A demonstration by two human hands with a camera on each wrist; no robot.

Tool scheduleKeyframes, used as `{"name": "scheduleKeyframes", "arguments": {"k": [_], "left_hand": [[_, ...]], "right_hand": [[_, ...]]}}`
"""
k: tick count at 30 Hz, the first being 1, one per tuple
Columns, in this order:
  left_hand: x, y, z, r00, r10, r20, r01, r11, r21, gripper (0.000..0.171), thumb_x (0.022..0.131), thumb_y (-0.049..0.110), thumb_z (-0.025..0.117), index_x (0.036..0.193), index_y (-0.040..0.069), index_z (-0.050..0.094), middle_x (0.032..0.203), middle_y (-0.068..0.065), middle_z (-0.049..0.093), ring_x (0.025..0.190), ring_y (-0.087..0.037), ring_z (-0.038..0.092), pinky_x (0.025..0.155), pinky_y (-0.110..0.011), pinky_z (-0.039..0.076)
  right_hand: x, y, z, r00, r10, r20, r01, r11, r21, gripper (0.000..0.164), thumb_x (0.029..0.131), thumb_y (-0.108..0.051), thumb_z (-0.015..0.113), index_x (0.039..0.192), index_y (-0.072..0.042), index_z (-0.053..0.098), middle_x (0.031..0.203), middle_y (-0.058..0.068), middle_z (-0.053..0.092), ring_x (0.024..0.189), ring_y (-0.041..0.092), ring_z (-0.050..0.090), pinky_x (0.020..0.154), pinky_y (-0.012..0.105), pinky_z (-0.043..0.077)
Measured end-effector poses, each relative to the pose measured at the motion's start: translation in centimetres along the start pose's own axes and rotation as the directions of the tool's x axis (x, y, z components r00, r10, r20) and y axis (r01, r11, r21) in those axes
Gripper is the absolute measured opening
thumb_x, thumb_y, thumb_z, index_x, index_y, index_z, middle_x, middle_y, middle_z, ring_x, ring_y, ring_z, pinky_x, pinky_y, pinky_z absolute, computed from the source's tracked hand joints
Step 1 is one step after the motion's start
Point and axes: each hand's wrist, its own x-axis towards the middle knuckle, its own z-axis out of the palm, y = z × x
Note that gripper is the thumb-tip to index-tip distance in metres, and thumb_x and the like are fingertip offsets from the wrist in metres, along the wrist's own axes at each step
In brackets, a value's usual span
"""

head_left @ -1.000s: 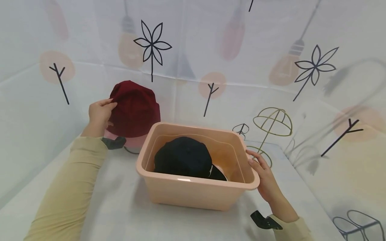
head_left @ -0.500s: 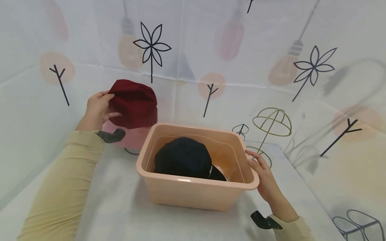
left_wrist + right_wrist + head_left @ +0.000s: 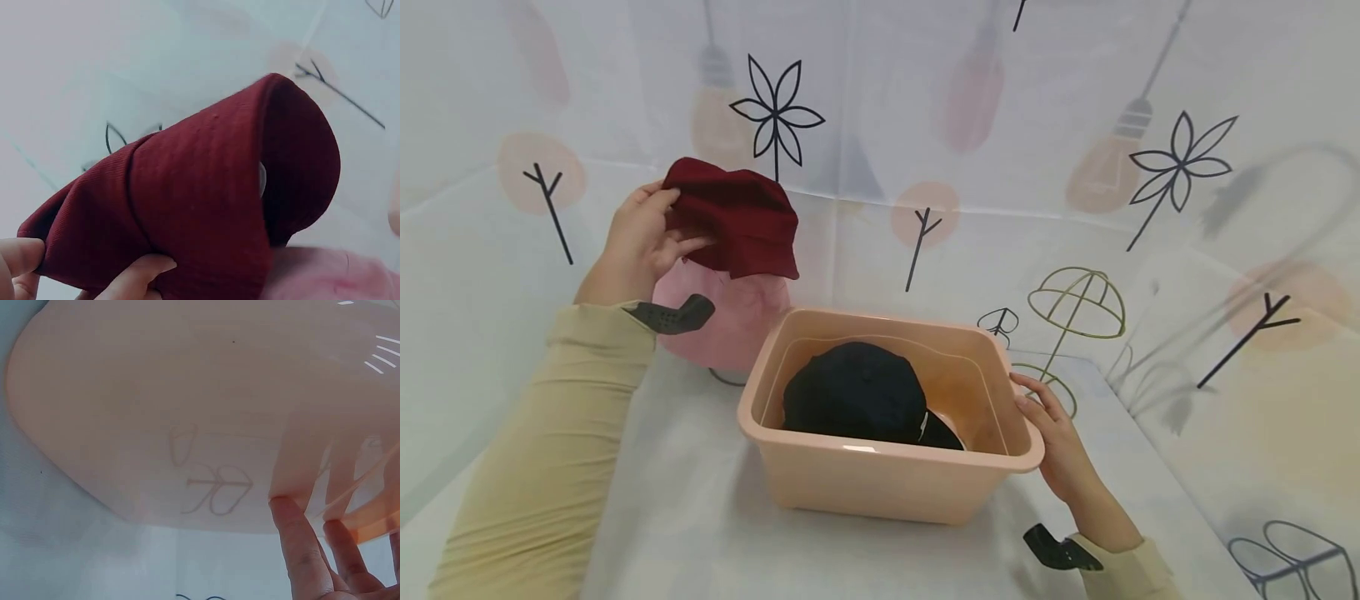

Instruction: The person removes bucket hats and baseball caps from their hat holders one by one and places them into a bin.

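A maroon bucket hat (image 3: 733,218) is pinched at its left edge by my left hand (image 3: 636,237), which holds it up off the table. In the left wrist view, the maroon hat (image 3: 194,200) tilts sideways with its opening facing right. Just below it sits a pink hat (image 3: 730,321), partly covered by the wrist strap and the bin. A peach plastic bin (image 3: 887,479) contains a black baseball cap (image 3: 853,392), brim toward the right. My right hand (image 3: 1060,442) holds the bin's right rim; fingers (image 3: 300,544) press its outer wall in the right wrist view.
The bin stands on a white-covered table (image 3: 700,517). Behind rises a white cloth backdrop (image 3: 880,108) printed with flowers, bulbs and twigs. Black straps (image 3: 673,317) sit at both wrists.
My left hand has risen with the maroon hat, lifting it off the pink hat, more of which now shows. The right hand and the bin have stayed in place.
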Motion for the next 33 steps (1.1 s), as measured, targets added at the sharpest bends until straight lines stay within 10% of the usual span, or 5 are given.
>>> {"name": "scheduleKeyframes", "arguments": {"k": [6,33], "left_hand": [[-1.2,0.3,2.1,0.997,0.048,0.055,-0.047,0.999,-0.016,0.014,0.096,0.011,0.048,0.11,0.014,0.049,0.111,-0.008,0.053,0.092,-0.028,0.058,0.052,-0.043,0.052],[-8.5,-3.4,7.5,0.921,0.046,0.387,-0.149,0.959,0.239,0.006,0.098,0.008,0.042,0.101,0.012,0.045,0.085,-0.007,0.056,0.061,-0.019,0.057,0.061,-0.032,0.052]], "right_hand": [[0.1,0.1,-0.2,1.0,-0.008,0.02,0.008,1.0,0.005,0.029,0.099,-0.026,0.043,0.129,-0.026,0.044,0.112,-0.006,0.057,0.099,0.009,0.055,0.076,0.025,0.05],[0.1,0.2,0.1,1.0,0.012,0.001,-0.012,1.0,-0.003,0.031,0.1,-0.027,0.042,0.13,-0.024,0.042,0.114,-0.007,0.056,0.102,0.008,0.054,0.078,0.025,0.049]]}}
